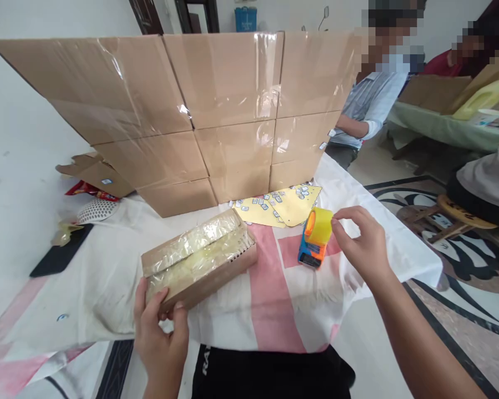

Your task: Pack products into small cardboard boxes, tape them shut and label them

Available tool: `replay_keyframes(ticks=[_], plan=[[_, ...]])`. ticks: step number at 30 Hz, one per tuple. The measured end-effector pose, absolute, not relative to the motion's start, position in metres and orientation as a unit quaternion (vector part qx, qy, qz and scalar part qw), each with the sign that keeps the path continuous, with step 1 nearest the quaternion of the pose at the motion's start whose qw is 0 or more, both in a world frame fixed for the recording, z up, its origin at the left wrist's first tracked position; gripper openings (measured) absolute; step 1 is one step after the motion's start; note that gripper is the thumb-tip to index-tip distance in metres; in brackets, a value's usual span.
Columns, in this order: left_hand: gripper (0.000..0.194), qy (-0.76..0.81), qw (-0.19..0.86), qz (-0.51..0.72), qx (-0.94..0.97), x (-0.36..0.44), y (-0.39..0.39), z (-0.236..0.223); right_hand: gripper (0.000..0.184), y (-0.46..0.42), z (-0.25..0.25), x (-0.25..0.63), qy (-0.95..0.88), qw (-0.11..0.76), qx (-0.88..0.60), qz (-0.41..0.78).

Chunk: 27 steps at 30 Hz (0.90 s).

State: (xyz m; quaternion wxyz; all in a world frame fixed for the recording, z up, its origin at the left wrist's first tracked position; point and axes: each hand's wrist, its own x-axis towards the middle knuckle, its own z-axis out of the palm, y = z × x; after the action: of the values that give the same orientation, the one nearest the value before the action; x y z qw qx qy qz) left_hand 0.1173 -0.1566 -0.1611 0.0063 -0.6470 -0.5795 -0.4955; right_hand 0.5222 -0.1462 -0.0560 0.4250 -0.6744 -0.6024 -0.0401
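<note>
A small cardboard box (pixel 199 256), its top covered with clear tape, lies at a slant in front of me. My left hand (pixel 160 321) grips its near left corner, fingertips on the top and the thumb by the front side. To the right, a tape dispenser (pixel 314 252) in blue and orange rests on the cloth, carrying a roll of yellow packing tape (pixel 324 226). My right hand (pixel 363 238) pinches at the roll's right edge with thumb and index finger. Whether a loose tape end is between them is too small to make out.
A tall taped cardboard panel (pixel 233 111) stands along the back. Yellow printed sheets (pixel 291 205) lie at its foot. On the left are a black flat object (pixel 62 255), a white perforated item (pixel 97 210) and an opened carton (pixel 97 174). A person (pixel 363 100) is beyond the right side.
</note>
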Motion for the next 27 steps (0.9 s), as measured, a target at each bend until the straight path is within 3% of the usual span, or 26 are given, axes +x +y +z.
replay_keyframes(ticks=[3,8,10,12,19,27], plan=[[0.055,-0.543,0.032,-0.504,-0.671,0.11,-0.15,-0.17,0.013,-0.11,-0.04,0.517,-0.694,0.341,-0.632,0.045],[0.048,-0.517,0.072,-0.536,-0.664,0.108,-0.139,-0.183,0.015,-0.004,-0.029,0.507,-0.781,0.001,-0.583,0.222],[0.044,-0.504,0.101,-0.556,-0.653,0.114,-0.134,-0.183,0.026,0.037,-0.038,0.502,-0.784,-0.055,-0.566,0.248],[0.041,-0.493,0.114,-0.573,-0.644,0.122,-0.131,-0.181,0.034,0.066,-0.053,0.499,-0.788,-0.08,-0.558,0.247],[0.051,-0.499,0.104,-0.577,-0.638,0.128,-0.134,-0.177,0.024,0.073,-0.077,0.5,-0.783,-0.132,-0.543,0.273],[0.048,-0.493,0.156,-0.573,-0.636,0.127,-0.128,-0.176,0.016,0.076,-0.061,0.514,-0.763,-0.071,-0.551,0.331]])
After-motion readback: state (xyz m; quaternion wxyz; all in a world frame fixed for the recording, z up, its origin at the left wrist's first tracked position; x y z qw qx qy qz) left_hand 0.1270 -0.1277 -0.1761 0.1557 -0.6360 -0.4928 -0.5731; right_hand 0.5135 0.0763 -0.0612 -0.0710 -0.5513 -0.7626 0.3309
